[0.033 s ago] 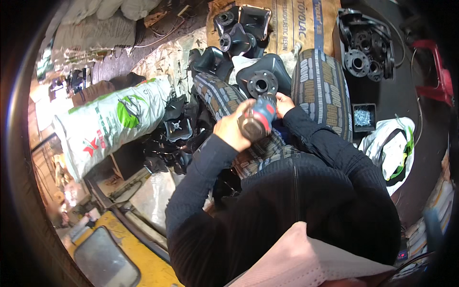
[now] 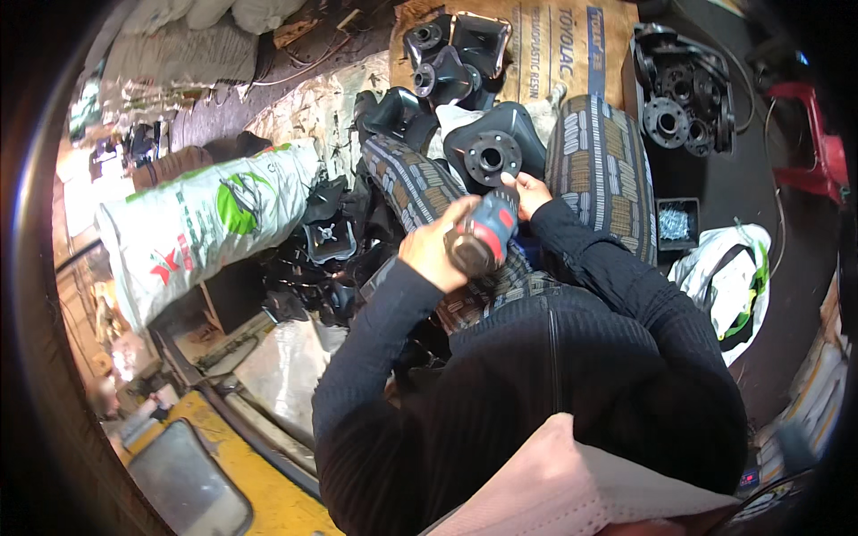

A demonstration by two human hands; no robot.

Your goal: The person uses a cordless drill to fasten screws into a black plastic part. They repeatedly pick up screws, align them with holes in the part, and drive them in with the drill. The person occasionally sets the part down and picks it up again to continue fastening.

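Observation:
My left hand [image 2: 435, 246] is wrapped around a blue and red cordless drill [image 2: 483, 234], its nose pointing up and away from me. The drill's front end is close to the near rim of a dark round flange [image 2: 483, 164] with holes around a central bore. That flange sits on a black, flared part [image 2: 521, 125] between my knees. My right hand [image 2: 531, 194] is closed with fingertips together beside the drill's nose, at the flange's lower right edge. Whatever those fingers pinch is too small to make out, and the drill bit's tip is hidden.
More black flared parts [image 2: 451, 67] lie beyond my knees, and others [image 2: 329, 239] are heaped at left beside a white sack [image 2: 210, 214]. At right are a bin of flanges [image 2: 639, 76], a small box of screws [image 2: 677, 223], a white bag [image 2: 708, 255] and a red stool [image 2: 833, 161].
The drill has shifted slightly, its nose now a little lower and further right. My right fingers remain by the flange's edge.

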